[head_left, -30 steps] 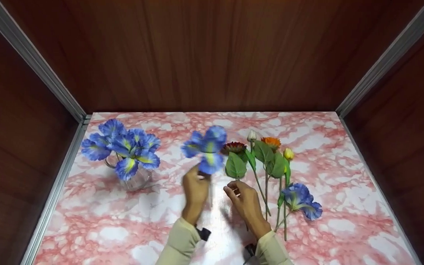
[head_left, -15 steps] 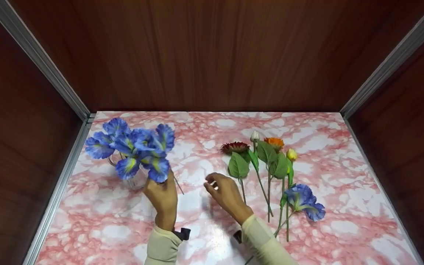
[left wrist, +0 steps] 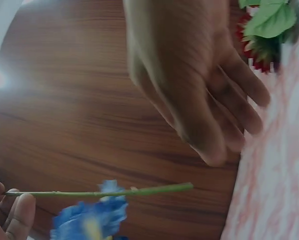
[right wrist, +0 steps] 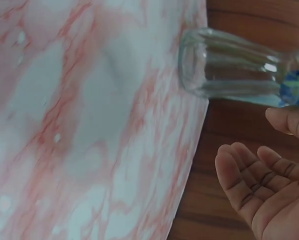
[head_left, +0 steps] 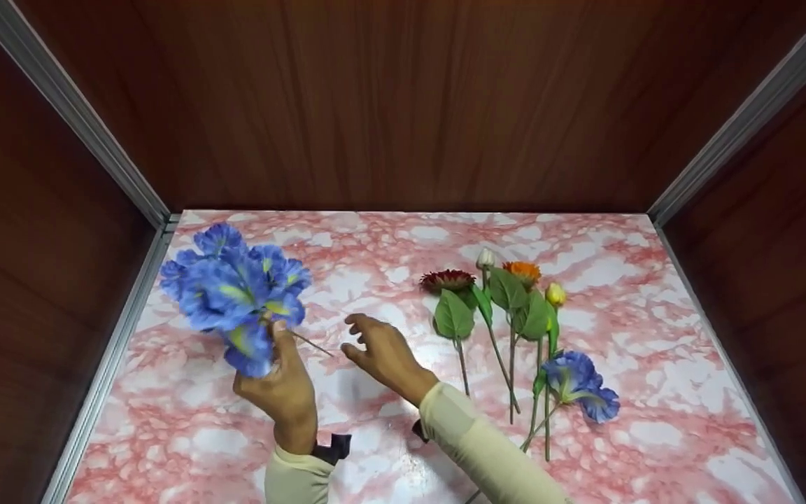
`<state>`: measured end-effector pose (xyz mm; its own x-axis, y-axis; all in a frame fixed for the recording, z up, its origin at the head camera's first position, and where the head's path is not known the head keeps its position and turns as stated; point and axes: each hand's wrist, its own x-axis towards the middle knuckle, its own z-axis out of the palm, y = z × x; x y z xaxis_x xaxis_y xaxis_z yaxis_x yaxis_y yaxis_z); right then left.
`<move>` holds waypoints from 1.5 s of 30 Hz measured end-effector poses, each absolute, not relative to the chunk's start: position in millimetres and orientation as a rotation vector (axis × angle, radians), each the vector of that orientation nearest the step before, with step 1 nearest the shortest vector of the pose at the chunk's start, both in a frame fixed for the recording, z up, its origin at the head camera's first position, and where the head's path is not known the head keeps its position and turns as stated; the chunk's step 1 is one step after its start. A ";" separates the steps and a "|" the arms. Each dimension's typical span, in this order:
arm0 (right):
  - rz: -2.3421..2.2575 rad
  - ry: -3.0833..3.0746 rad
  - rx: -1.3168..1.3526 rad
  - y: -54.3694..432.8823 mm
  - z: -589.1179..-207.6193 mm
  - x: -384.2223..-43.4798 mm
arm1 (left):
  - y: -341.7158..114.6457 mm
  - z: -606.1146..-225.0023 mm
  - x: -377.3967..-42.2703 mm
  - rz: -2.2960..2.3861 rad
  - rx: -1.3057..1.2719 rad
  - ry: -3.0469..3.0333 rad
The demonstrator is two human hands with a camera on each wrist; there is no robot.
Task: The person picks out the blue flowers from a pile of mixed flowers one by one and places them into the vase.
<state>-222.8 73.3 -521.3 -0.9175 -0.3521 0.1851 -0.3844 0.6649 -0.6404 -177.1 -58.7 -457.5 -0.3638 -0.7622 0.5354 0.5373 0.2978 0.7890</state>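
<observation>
My left hand (head_left: 283, 393) pinches a blue iris (head_left: 245, 344) by its stem, just under the bloom. Its green stem (left wrist: 159, 190) juts out toward my right hand. That right hand (head_left: 385, 358) holds nothing, its fingers relaxed and slightly bent, close to the stem's free end. Other blue irises (head_left: 217, 240) cluster behind the held one and partly merge with it in the head view. Clear glass vase (right wrist: 234, 70) stands upright on the table beneath these blooms, turned sideways in the right wrist view; from the head it is hidden by flowers and hand.
On the table's right side lie a dark red flower (head_left: 448, 281), a white tulip (head_left: 485, 258), an orange flower (head_left: 522, 271), a yellow tulip (head_left: 555, 294) and another blue iris (head_left: 578, 381). Wooden panels (head_left: 403, 105) wall in the pink marbled table (head_left: 375, 259).
My left hand has carried the iris leftward to the cluster, and the stem has tilted toward the right. My right hand has followed leftward, away from the lying flowers, its fingers spreading.
</observation>
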 end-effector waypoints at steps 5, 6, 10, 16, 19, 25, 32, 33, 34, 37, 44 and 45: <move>1.131 -2.835 0.659 54.1 -524.4 -228.8 | -60.5 -446.3 -172.8 -1.464 0.152 -1.154; 1.126 -2.842 0.654 50.2 -524.9 -229.9 | -61.8 -444.4 -172.4 -1.461 0.154 -1.123; 1.108 -2.874 0.586 34.2 -525.2 -235.0 | -69.8 -438.5 -172.2 -1.416 0.218 -1.053; 1.177 -2.936 0.384 13.5 -522.2 -242.1 | -82.6 -445.3 -173.5 -1.300 0.394 -1.123; 1.205 -2.949 0.343 5.3 -524.0 -245.4 | -86.0 -450.6 -174.3 -1.258 0.459 -1.171; 1.138 -2.927 0.439 -9.0 -536.3 -252.5 | -90.3 -455.8 -176.8 -1.259 0.441 -1.183; 1.227 -2.759 0.486 -23.1 -538.4 -257.1 | -98.3 -460.0 -179.0 -1.191 0.411 -1.205; 1.246 -2.726 0.516 -24.8 -538.4 -257.4 | -99.6 -460.0 -179.7 -1.190 0.406 -1.203; 1.270 -2.702 0.538 -26.4 -538.0 -257.6 | -100.8 -460.0 -180.7 -1.193 0.398 -1.200; 1.307 -2.655 0.598 -30.5 -537.9 -257.6 | -104.1 -458.6 -184.1 -1.203 0.381 -1.200; 1.262 -2.737 0.680 -41.2 -534.9 -253.1 | -108.8 -457.5 -191.6 -1.148 0.376 -1.221; 1.247 -2.761 0.679 -43.1 -533.9 -252.5 | -108.8 -457.5 -192.6 -1.141 0.371 -1.219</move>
